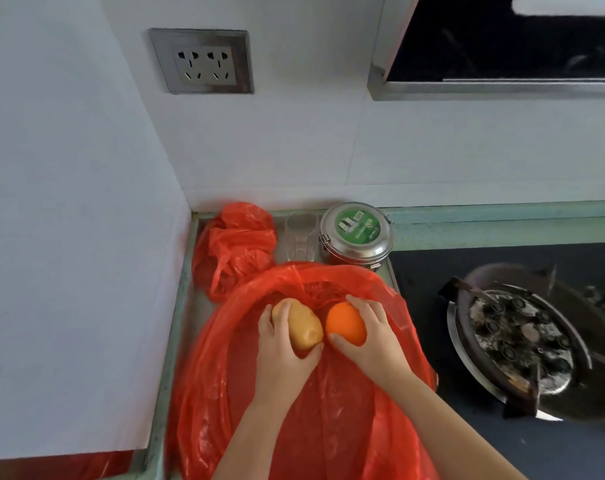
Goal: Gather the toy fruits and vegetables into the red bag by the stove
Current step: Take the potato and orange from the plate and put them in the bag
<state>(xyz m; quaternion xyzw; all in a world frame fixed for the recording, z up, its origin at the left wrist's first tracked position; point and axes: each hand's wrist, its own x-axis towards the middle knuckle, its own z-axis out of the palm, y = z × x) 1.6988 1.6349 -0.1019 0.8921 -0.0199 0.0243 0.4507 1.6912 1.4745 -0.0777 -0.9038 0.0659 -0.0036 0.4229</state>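
Note:
A large red plastic bag (pixel 221 375) lies open on the counter left of the stove. My left hand (pixel 280 358) grips a tan toy potato (pixel 302 327) over the bag's mouth. My right hand (pixel 370 341) holds a toy orange (pixel 344 322) beside it, the two toys almost touching. Both hands reach in from the bottom of the view. The inside of the bag below the hands is hidden.
A second, bunched red bag (pixel 233 244) sits in the back corner. A clear glass (pixel 299 233) and a round steel lunch tin (pixel 356 233) stand behind the open bag. A gas burner (pixel 522 334) is at the right; walls close in at left and back.

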